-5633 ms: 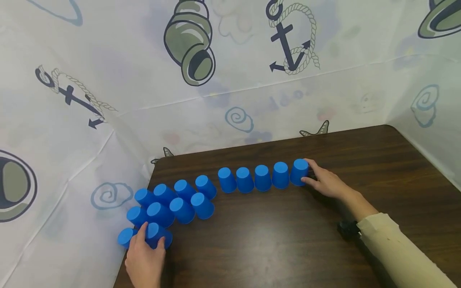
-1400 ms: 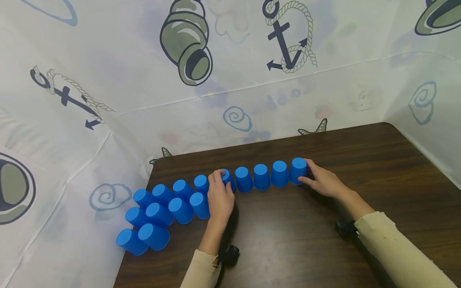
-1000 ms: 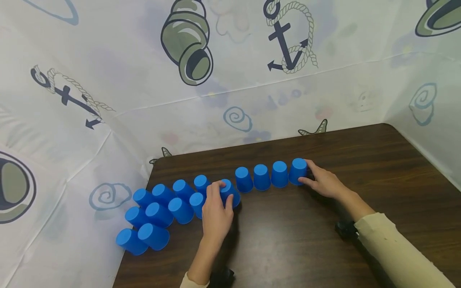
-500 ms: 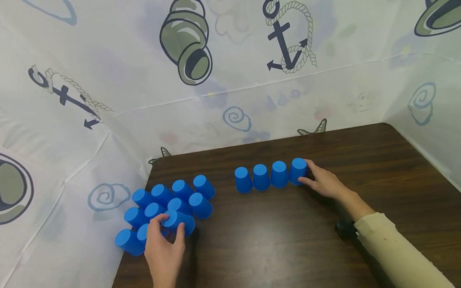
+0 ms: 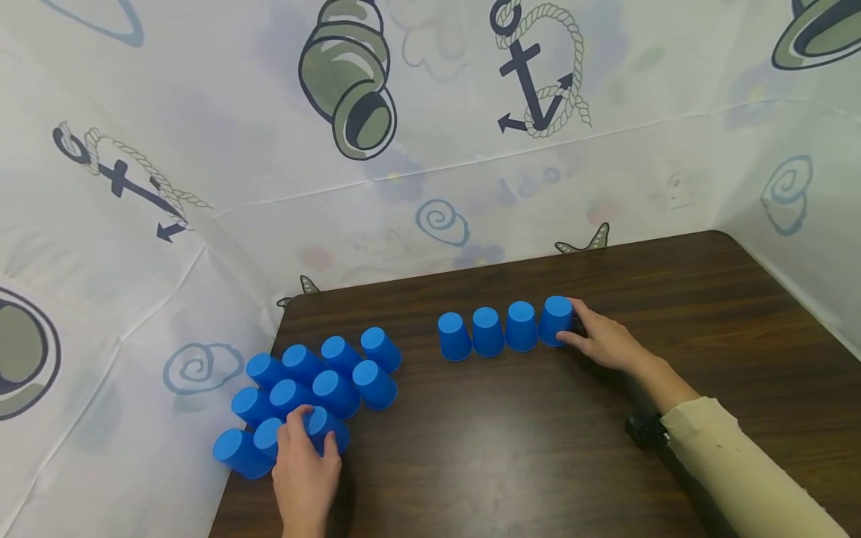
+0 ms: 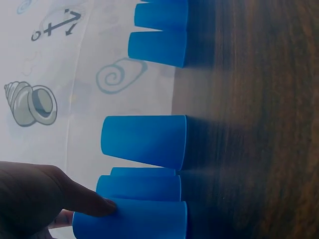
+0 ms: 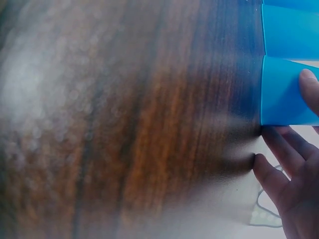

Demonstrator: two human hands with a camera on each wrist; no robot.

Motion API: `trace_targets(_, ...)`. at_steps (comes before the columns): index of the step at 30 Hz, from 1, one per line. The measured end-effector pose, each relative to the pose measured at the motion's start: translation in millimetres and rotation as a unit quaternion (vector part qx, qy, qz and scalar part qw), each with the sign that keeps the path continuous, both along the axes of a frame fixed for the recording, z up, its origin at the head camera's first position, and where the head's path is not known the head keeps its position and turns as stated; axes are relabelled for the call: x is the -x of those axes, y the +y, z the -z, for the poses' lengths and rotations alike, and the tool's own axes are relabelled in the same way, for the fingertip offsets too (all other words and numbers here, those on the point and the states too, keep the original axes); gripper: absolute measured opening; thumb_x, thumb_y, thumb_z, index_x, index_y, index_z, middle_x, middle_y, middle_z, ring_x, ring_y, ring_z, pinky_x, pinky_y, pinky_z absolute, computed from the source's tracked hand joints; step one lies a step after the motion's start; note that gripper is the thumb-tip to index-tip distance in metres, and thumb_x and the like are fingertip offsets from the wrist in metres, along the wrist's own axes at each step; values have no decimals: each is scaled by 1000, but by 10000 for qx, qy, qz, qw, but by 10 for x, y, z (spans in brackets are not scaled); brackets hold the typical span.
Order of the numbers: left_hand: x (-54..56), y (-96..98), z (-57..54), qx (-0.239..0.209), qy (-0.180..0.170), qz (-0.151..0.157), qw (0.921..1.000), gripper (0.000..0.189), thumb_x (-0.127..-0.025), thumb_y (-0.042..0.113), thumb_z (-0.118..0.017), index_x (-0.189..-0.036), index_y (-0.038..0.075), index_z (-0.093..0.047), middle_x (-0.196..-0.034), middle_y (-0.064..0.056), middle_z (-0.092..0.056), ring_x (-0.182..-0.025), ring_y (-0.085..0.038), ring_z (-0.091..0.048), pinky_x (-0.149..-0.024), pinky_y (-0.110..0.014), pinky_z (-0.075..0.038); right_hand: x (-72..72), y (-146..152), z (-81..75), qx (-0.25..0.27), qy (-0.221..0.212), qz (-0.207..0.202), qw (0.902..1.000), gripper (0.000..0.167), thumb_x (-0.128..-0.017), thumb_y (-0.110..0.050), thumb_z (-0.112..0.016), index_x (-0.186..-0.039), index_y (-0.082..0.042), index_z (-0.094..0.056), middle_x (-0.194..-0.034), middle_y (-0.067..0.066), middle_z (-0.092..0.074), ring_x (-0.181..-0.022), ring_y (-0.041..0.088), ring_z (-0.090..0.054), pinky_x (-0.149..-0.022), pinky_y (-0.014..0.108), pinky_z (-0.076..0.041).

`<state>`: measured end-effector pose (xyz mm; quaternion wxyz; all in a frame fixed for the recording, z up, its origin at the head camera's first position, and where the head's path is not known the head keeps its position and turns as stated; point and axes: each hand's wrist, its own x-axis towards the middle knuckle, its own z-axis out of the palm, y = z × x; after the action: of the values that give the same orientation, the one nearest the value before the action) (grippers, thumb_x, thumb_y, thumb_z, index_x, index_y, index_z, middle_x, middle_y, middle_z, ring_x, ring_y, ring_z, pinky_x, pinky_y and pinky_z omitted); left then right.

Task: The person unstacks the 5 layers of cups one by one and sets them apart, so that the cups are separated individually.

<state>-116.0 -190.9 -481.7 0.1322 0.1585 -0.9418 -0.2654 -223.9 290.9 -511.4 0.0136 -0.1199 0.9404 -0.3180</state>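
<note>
My left hand [image 5: 306, 471] grips an upside-down blue plastic cup [image 5: 328, 431] at the right end of the front row in the left group. In the left wrist view the thumb [image 6: 92, 201] lies along that cup's side. Two more cups stand in this row, the nearer one [image 5: 266, 437] partly hidden behind the fingers. My right hand [image 5: 608, 340] holds the rightmost cup [image 5: 556, 321] of a separate line, thumb in front and fingers behind. The right wrist view shows its thumb [image 7: 310, 89] against the cup wall, with other fingers spread towards the table.
Behind the front row, two staggered rows of upside-down blue cups [image 5: 336, 392] stand close together. A gap of brown table [image 5: 511, 448] separates them from the right-hand line of cups [image 5: 487, 332]. Printed white cloth [image 5: 430, 149] hangs behind and beside the table.
The left hand took the leftmost cup from the right-hand line and carried it left and nearer to the front row. The right hand has stayed at its cup.
</note>
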Motion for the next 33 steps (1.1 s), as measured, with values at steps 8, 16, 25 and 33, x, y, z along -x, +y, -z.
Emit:
trace_targets(8, 0, 0, -12, -65, -164, -58, 9998, 55, -88, 8, -71, -133, 4, -40, -127, -31, -45, -110, -56, -51, -91, -72, -38, 8, 8, 18, 40, -12, 7, 10000, 72, -99, -45, -54, -151, -9, -22, -145, 31, -41, -129, 52, -41, -97, 72, -34)
trace_targets(16, -18, 14, -23, -90, -95, -69, 9999, 54, -87, 7, -72, -131, 3, -41, -125, -29, -45, -108, -54, -52, -91, -71, -39, 3, 6, 4, 5, -2, 5, 10000, 73, -99, -46, -54, -151, -8, -21, -144, 32, -41, -128, 53, -42, -97, 73, -34)
trace_targets(25, -66, 54, -69, 31, 179, -118, 9998, 53, -86, 8, -73, -130, 4, -44, -123, -27, -46, -107, -53, -53, -89, -71, -40, 9, 17, 15, 49, 70, -66, 9999, 70, -99, -43, -55, -150, -7, -23, -142, 31, -45, -127, 51, -45, -96, 72, -36)
trace_targets(33, -126, 127, -253, 257, 893, -255, 9953, 53, -84, 9, -76, -129, 4, -49, -128, -25, -48, -110, -49, -54, -88, -71, -42, 27, 23, 11, 15, 61, -73, 10000, 71, -99, -47, -53, -150, -7, -23, -142, 31, -44, -127, 52, -44, -95, 72, -36)
